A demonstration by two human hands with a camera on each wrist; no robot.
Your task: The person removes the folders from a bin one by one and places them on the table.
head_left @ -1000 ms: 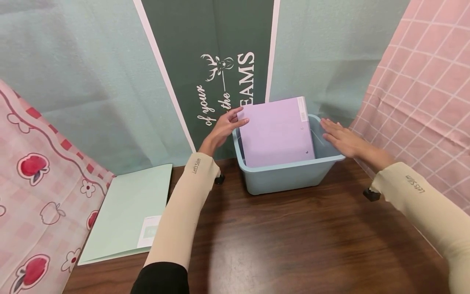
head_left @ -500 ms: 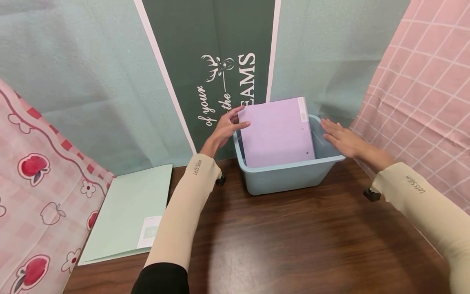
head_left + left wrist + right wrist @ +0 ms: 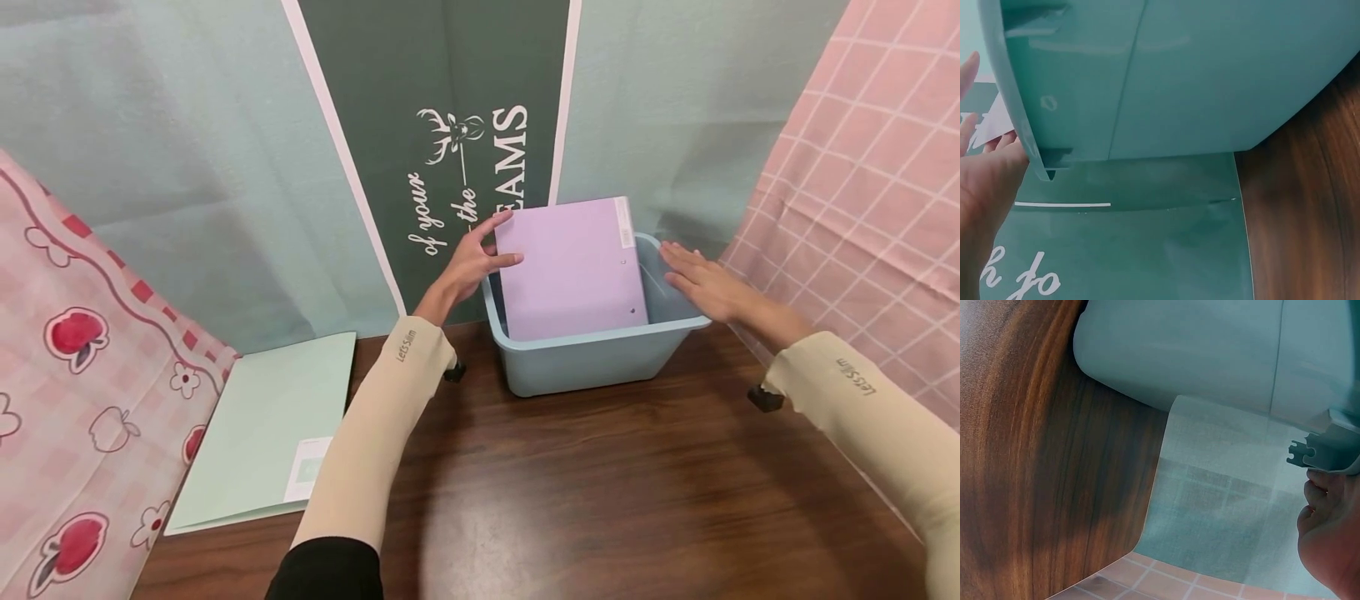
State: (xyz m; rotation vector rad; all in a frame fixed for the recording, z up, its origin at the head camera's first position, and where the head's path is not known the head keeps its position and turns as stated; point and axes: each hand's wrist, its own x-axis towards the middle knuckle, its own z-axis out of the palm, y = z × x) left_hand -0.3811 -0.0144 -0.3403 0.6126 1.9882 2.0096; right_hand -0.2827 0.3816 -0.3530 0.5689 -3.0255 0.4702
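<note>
A lilac file folder (image 3: 573, 267), with a white label at its top right and two small rivets, stands tilted inside a pale blue plastic tub (image 3: 585, 362). My left hand (image 3: 468, 262) grips the folder's upper left edge, thumb across the front and other fingers at the edge and behind. In the left wrist view only a corner of the folder (image 3: 999, 122) shows past the tub's rim. My right hand (image 3: 705, 283) rests with straight fingers on the tub's right rim. The folder's lower part is hidden by the tub's front wall.
A pale green file folder (image 3: 262, 425) with a white label lies at the left of the brown wooden table (image 3: 570, 483), partly behind my left sleeve. A green cloth (image 3: 435, 67) hangs behind the tub. Pink checked cloths border the table on both sides.
My left thumb and forefinger have shifted slightly further onto the folder and spread a little. The view has moved slightly. Folder, tub and right hand stay essentially where they were.
</note>
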